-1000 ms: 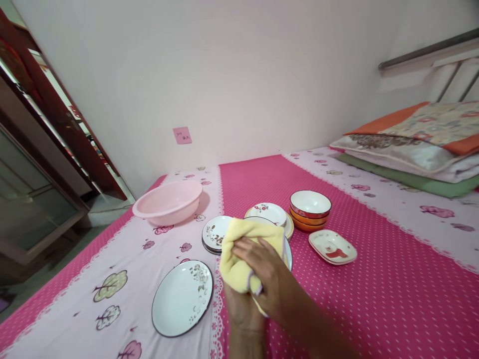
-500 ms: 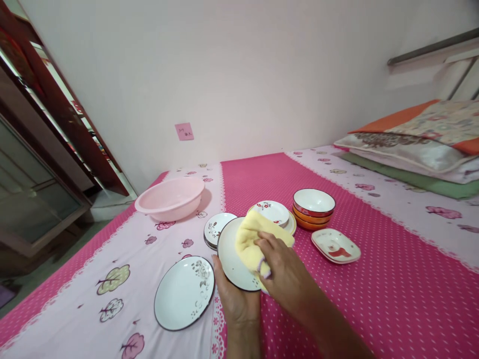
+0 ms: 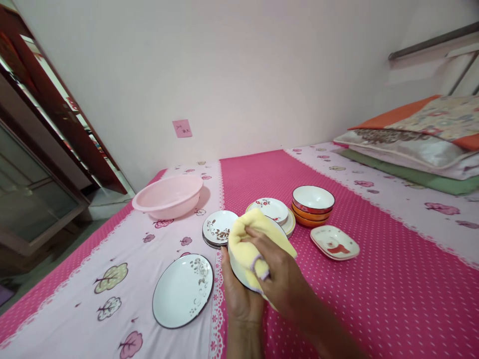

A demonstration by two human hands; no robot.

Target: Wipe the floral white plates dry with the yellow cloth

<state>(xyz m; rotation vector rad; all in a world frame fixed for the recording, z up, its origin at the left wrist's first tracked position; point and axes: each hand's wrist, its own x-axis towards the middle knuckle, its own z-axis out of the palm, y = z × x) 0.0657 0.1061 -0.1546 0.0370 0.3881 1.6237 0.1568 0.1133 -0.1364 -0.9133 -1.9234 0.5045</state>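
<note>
My left hand (image 3: 237,294) grips a white plate (image 3: 236,273) from below, tilted toward me and mostly hidden. My right hand (image 3: 279,271) presses a yellow cloth (image 3: 250,238) against the plate's face, fingers closed on the cloth. Just left of my hands a white plate with a floral print (image 3: 183,290) lies flat on the bedspread.
A pink basin (image 3: 167,196) sits at the back left. Small floral plates (image 3: 218,227), a stack of plates (image 3: 270,210), stacked red and orange bowls (image 3: 313,203) and a square dish (image 3: 334,242) lie ahead. Folded bedding (image 3: 415,144) is at the right. A dark cabinet (image 3: 33,164) stands left.
The cloth has slid back and forth over the held plate: it covered it, moved right baring the plate's face, and now covers most of it again.
</note>
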